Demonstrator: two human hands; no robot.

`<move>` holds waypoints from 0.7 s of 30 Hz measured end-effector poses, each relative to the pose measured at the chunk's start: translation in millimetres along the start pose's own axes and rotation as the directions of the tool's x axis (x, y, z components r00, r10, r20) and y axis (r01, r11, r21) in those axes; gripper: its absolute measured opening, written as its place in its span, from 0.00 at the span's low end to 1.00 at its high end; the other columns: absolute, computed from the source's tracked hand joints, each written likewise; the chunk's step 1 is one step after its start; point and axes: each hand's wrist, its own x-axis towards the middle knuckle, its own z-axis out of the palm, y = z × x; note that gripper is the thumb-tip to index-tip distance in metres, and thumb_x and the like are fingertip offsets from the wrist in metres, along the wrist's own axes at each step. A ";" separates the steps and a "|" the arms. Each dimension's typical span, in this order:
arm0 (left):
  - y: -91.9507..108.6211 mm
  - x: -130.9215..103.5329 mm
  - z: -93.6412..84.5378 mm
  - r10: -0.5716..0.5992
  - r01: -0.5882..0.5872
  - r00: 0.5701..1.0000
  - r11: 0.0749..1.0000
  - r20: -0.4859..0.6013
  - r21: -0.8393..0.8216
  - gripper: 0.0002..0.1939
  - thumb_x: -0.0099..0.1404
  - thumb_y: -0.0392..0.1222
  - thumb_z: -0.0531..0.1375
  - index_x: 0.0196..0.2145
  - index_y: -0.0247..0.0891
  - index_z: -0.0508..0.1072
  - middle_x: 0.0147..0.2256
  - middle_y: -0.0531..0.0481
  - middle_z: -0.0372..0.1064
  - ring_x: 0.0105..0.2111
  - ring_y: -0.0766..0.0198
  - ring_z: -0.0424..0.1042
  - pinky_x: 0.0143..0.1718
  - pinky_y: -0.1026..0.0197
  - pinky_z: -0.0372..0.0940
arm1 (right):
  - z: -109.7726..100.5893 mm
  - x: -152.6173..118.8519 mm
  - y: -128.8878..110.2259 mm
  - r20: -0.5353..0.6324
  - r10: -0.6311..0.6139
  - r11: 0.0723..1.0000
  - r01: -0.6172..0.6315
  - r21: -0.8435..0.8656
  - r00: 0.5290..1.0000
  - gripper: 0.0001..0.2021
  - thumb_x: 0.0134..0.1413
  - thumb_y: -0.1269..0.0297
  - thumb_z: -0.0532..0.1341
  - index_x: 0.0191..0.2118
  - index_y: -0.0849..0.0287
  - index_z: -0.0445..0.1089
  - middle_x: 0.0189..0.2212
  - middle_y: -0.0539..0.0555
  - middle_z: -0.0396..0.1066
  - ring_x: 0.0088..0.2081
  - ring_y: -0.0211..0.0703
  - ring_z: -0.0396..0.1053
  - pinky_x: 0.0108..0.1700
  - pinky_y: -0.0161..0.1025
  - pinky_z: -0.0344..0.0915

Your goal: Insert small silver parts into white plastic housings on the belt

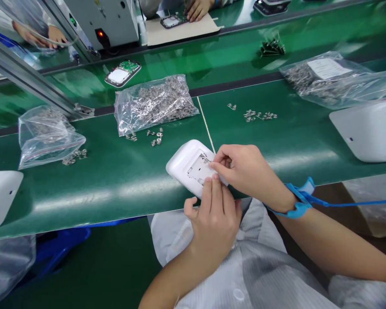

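A white plastic housing (183,165) with a recessed rectangular compartment lies tilted near the front edge of the green bench. My left hand (215,214) rests its fingertips on the housing's near side, with the fingers stretched and the thumb out to the left. Over the compartment's right end, my right hand (241,169) has thumb and index finger pinched together; whatever is between them is too small to make out. A blue wrist strap (299,201) circles my right wrist. Small metal pieces (157,137) lie behind the housing, and more metal pieces (260,116) lie to the right.
Clear bags of metal parts (157,103) stand along the bench's back edge, at left (48,133) and right (328,79) too. White housings lie at far left (1,197) and far right (369,133). A circuit-board unit (122,73) is on the green belt; other people's hands work beyond.
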 end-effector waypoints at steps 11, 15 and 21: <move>-1.6 -0.8 -1.9 -0.001 0.002 0.999 0.999 0.052 -0.032 0.14 0.72 0.43 0.58 0.52 0.36 0.76 0.57 0.42 0.74 0.54 0.49 0.75 0.50 0.46 0.53 | 3.3 -1.0 1.8 -0.016 -0.030 0.999 0.029 -0.037 0.999 0.10 0.55 0.68 0.66 0.26 0.57 0.66 0.24 0.50 0.71 0.26 0.40 0.66 0.29 0.39 0.58; -2.5 0.7 -3.2 0.016 -0.016 0.999 1.000 0.045 -0.006 0.13 0.72 0.42 0.58 0.49 0.36 0.77 0.56 0.43 0.75 0.54 0.50 0.75 0.49 0.47 0.52 | 7.4 4.7 6.6 -0.026 0.004 1.000 -0.004 0.003 1.000 0.13 0.51 0.69 0.69 0.26 0.57 0.63 0.24 0.49 0.68 0.26 0.39 0.64 0.29 0.38 0.58; -2.5 0.4 -2.4 0.001 0.000 0.998 1.000 0.058 -0.019 0.13 0.73 0.42 0.57 0.49 0.38 0.77 0.57 0.44 0.74 0.55 0.49 0.74 0.49 0.46 0.52 | -3.8 7.1 24.9 0.158 0.073 0.913 -0.129 0.387 0.985 0.11 0.58 0.57 0.66 0.32 0.57 0.68 0.25 0.50 0.69 0.25 0.38 0.64 0.25 0.36 0.62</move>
